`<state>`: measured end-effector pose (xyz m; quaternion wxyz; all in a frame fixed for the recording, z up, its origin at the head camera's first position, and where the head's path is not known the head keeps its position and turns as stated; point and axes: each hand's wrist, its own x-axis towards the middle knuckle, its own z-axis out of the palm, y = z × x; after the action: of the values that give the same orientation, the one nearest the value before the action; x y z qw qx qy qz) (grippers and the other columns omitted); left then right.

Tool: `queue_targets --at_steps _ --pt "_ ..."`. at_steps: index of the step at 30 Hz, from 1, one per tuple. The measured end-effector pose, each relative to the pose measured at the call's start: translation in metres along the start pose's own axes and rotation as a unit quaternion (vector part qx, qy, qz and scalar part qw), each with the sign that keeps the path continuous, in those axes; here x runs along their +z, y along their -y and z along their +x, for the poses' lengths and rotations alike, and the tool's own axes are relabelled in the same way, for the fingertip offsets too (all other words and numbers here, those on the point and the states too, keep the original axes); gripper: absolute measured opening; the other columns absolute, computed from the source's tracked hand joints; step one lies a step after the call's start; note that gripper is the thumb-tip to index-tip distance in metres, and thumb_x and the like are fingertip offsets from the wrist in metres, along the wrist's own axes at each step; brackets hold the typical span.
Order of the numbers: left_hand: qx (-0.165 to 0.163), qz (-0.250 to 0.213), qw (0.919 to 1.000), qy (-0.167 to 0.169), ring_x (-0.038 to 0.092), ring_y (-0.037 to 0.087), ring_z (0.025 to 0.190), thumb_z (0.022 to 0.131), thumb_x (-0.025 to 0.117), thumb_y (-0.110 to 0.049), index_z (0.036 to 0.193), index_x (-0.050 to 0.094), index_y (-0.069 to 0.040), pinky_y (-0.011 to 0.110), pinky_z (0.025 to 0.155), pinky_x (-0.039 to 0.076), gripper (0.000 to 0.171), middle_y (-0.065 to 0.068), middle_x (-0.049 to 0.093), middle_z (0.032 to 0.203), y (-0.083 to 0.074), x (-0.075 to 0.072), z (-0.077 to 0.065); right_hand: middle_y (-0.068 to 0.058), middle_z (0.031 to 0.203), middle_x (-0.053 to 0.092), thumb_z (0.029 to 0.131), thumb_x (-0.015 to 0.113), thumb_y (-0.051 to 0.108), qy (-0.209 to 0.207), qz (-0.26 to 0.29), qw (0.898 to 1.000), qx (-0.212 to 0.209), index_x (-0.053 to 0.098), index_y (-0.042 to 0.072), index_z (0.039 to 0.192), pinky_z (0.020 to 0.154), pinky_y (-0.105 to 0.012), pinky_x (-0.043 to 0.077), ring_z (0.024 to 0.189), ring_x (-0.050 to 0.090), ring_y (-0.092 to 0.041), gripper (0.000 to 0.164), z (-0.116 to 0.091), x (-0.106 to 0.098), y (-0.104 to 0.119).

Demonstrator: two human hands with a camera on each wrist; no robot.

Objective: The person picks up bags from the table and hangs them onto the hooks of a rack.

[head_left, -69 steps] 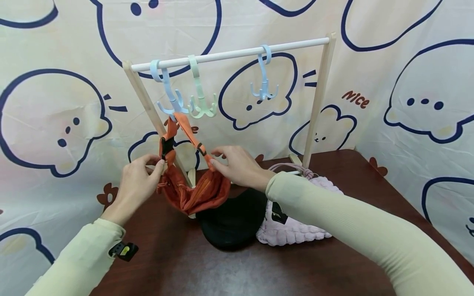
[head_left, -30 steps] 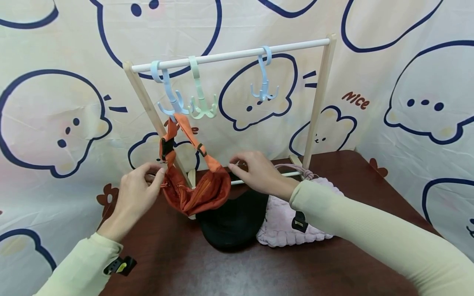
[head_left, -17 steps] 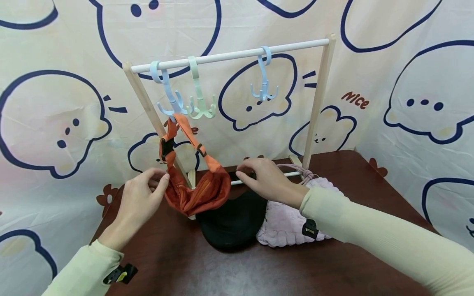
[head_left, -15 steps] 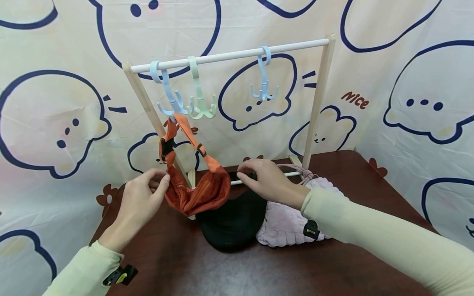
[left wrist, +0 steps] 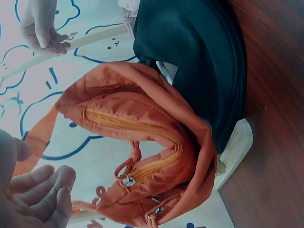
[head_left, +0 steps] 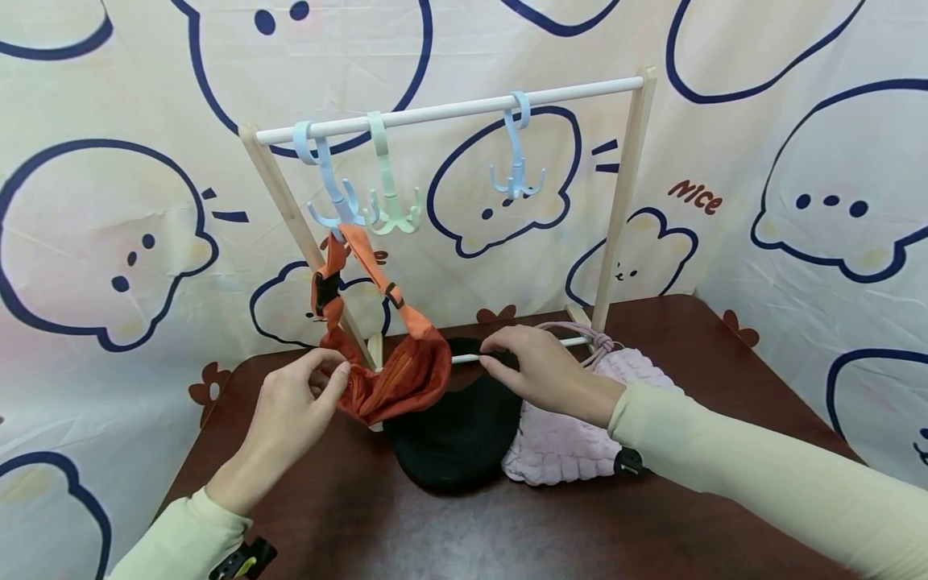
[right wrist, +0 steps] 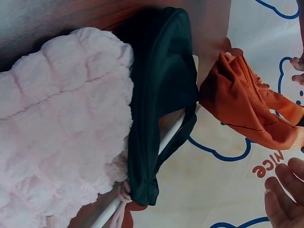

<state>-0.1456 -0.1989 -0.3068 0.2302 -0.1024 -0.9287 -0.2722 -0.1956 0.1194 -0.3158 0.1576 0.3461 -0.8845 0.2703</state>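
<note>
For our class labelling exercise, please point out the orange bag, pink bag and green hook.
Orange bag (head_left: 412, 379), head view, on its body.
Pink bag (right wrist: 66, 123), right wrist view, on its puffy side.
Green hook (head_left: 387, 173), head view, on its stem.

The head view looks forward and down over the glossy brown desk (head_left: 464, 532); nearer, both sideways-turned wrist views share the orange zippered fabric bag (right wrist: 247, 103)

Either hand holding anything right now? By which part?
Nothing is held: the left hand and right hand are both empty. The orange bag hangs by its strap from a blue hook.
</note>
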Motion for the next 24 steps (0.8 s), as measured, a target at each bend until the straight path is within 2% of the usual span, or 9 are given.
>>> queue_targets --at_steps 10,24 --pt "-0.007 -0.003 0.9998 0.017 0.06 0.013 0.07 0.1 0.063 -0.019 0.106 0.073 -0.008 0.025 0.062 0.05 0.016 0.005 0.072 0.084 -0.002 0.006 -0.008 -0.003 0.109 0.075 0.098 0.066 0.023 -0.008 -0.024 1.0 -0.002 0.073 0.011 0.113 0.087 -0.038 0.057 0.102 0.07 -0.017 0.021 -0.014 0.003 -0.007" --pt "-0.019 -0.013 0.9992 0.034 0.059 0.009 0.067 0.099 0.064 -0.019 0.103 0.073 -0.011 0.024 0.061 0.047 0.013 0.001 0.069 0.077 -0.003 0.016 -0.018 -0.005 0.111 0.075 0.097 0.068 0.024 -0.004 -0.049 0.999 -0.005 0.072 0.008 0.115 0.091 -0.039 0.057 0.107 0.07 -0.02 0.024 -0.03 0.011 -0.018"
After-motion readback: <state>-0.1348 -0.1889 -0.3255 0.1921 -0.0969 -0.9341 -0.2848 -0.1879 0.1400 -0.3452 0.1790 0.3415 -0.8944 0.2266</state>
